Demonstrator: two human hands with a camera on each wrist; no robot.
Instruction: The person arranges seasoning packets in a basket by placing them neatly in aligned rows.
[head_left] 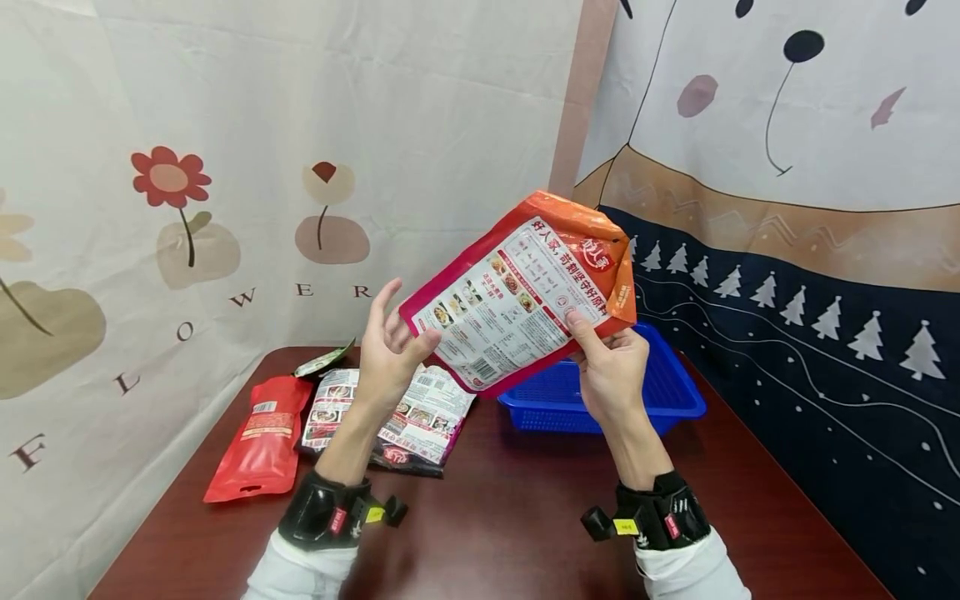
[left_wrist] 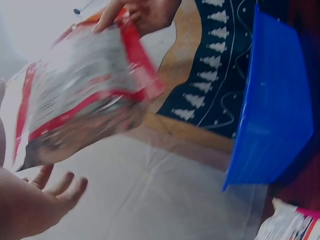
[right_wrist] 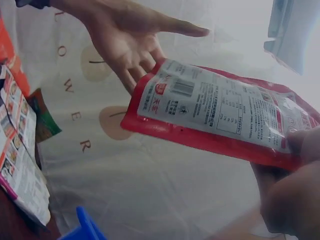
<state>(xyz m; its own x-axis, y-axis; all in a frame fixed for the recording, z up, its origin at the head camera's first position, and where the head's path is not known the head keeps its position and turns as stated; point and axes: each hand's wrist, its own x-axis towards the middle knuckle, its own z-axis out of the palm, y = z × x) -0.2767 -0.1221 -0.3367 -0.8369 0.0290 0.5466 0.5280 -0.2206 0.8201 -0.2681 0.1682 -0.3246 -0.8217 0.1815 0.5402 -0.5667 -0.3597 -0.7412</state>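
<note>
My right hand (head_left: pixel 615 371) pinches a red and orange food packet (head_left: pixel 510 304) by its right end, thumb on the printed white back panel. The packet is held up, tilted, above the table and partly in front of the blue basket. Beside the packet's lower left corner is my left hand (head_left: pixel 388 358), its fingers spread and its thumb overlapping that corner in the head view. From the right wrist view, the left palm (right_wrist: pixel 127 47) faces the packet with fingers loosely extended. In the left wrist view the packet (left_wrist: pixel 85 75) looks blurred.
The blue basket (head_left: pixel 675 396) stands at the right rear of the dark red table (head_left: pixel 510 517). At the left lie a red packet (head_left: pixel 262 437), white-backed packets (head_left: pixel 423 417), partly behind the left forearm, and a green packet (head_left: pixel 324 359). Printed cloths hang behind.
</note>
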